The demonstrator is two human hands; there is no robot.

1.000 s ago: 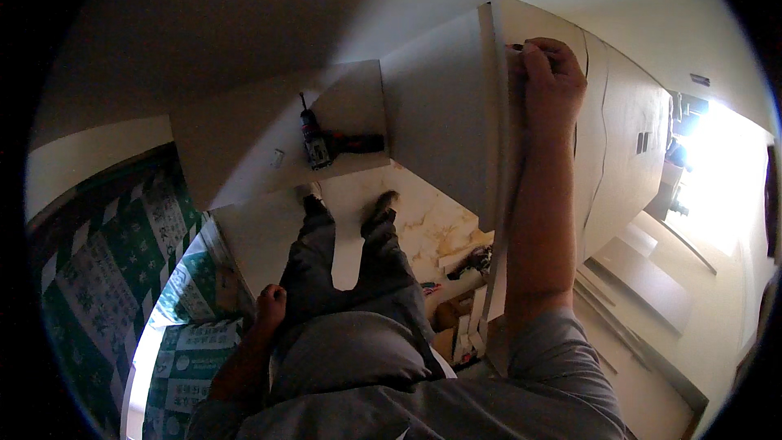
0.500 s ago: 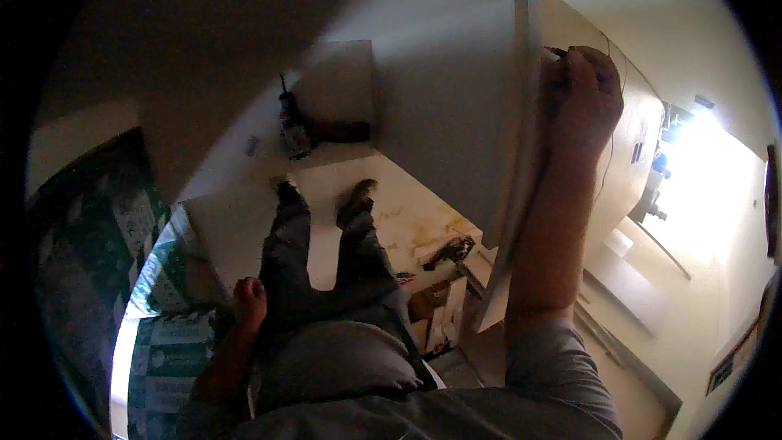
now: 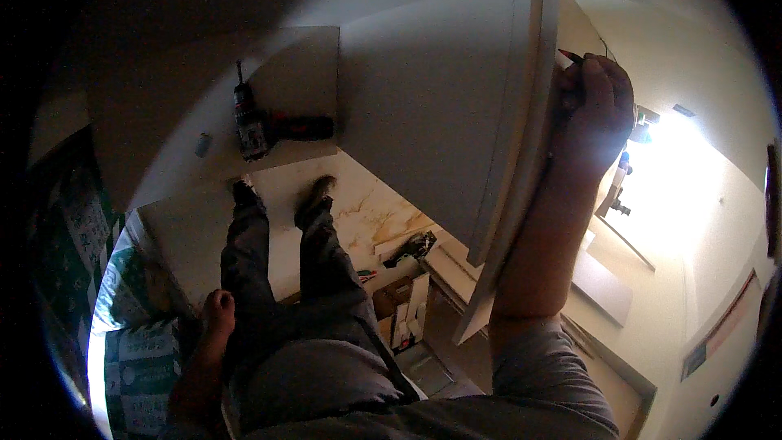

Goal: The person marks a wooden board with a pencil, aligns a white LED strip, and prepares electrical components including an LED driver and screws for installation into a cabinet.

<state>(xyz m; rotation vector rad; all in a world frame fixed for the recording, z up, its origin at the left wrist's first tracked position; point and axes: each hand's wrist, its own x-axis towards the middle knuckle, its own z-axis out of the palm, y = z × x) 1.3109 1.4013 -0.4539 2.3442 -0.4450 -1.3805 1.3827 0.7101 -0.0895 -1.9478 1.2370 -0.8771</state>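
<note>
Raised at the upper right, my right hand (image 3: 599,110) is closed around a dark, pencil-like marker (image 3: 573,57) with a reddish tip pointing up and left. That hand lies against the far side of an upright pale panel (image 3: 538,138), and my forearm runs along its edge. The panel hides some of the fingers. My left hand (image 3: 218,310) hangs low beside my left thigh, fingers curled in, and I see nothing in it.
A cordless drill (image 3: 252,126) with a long bit lies on a pale surface ahead. Another dark tool (image 3: 411,248) rests near a cardboard box (image 3: 397,301) with offcuts. Green-and-white printed wrapping (image 3: 142,375) stands at the left. Boards (image 3: 603,285) lean at the right near a bright lamp (image 3: 684,155).
The view has shifted, so the drill and my legs now appear farther left. My right hand sits slightly farther right and lower in view, showing more of the marker. My left hand stays low.
</note>
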